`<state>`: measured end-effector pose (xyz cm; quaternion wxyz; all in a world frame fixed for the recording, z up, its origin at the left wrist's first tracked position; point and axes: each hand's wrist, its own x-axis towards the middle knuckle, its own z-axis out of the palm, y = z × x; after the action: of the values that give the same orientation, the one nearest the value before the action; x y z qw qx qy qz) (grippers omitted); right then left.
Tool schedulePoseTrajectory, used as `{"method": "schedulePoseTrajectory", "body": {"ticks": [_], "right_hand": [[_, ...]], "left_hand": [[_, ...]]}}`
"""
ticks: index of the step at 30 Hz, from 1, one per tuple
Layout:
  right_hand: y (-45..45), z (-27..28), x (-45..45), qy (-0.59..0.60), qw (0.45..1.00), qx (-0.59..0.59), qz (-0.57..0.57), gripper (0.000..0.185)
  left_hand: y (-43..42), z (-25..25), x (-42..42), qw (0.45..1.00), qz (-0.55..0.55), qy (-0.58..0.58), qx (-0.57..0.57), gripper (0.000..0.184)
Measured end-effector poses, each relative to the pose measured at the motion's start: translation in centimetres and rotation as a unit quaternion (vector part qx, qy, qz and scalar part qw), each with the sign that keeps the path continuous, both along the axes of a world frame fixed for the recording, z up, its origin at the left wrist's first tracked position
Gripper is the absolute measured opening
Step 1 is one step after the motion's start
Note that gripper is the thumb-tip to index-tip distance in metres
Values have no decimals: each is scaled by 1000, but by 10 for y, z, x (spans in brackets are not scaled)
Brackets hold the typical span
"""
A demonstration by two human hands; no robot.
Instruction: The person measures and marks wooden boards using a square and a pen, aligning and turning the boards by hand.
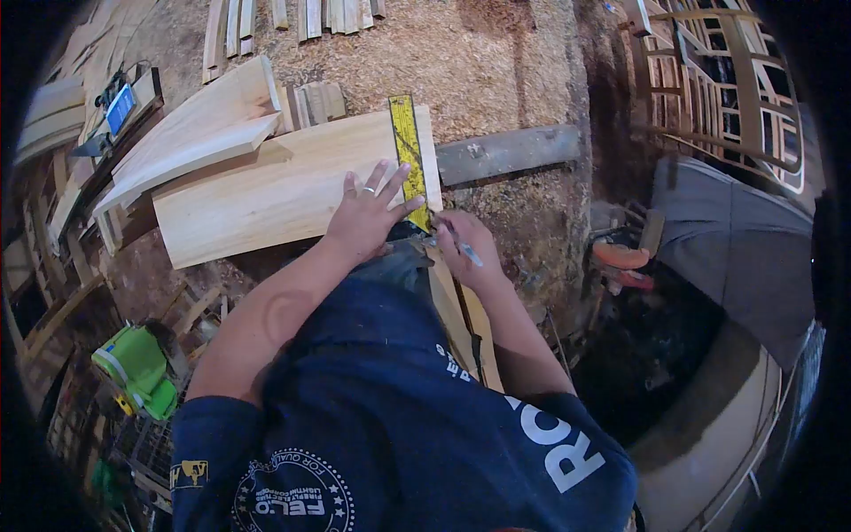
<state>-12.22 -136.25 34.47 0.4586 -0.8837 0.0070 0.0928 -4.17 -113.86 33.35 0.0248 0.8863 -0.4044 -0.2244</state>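
A wide pale wooden board (266,193) lies across the work surface in front of me. Across its right end sits a yellow ruler (407,142) with dark markings. My left hand (370,211) is spread on the board, its fingertips reaching the ruler's left edge and lower part; a ring shows on one finger. At the ruler's near end, my right hand (466,244) is closed around a slim light pen (470,254), its fingertips by the board's near right corner.
More cut boards (204,146) lie at the left, wood strips (292,16) at the top. Sawdust (408,53) covers the surface. A grey bar (510,155) lies right of the board. An orange-handled tool (620,257), wooden frames (727,80) and a green object (137,368) stand around.
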Motion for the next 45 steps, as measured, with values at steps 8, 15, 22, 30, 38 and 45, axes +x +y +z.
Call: {"method": "schedulePoseTrajectory", "body": {"ticks": [8, 15, 22, 30, 38, 45], "right_hand": [[7, -6, 65, 70, 996, 7, -59, 22], [12, -25, 174, -5, 996, -19, -92, 29], [11, -31, 130, -104, 994, -5, -39, 26], [9, 2, 5, 29, 998, 17, -46, 21], [23, 33, 21, 81, 969, 115, -204, 31], [78, 55, 98, 13, 978, 106, -177, 31]], "left_hand": [[-4, 18, 8, 998, -4, 54, 38, 104], [-5, 23, 11, 997, -3, 69, 37, 103], [-4, 19, 9, 997, 12, 73, 26, 102], [3, 9, 4, 999, 7, 27, -22, 87], [25, -20, -22, 983, -20, -42, -177, 71], [129, 77, -15, 935, 81, -4, -346, 50]]}}
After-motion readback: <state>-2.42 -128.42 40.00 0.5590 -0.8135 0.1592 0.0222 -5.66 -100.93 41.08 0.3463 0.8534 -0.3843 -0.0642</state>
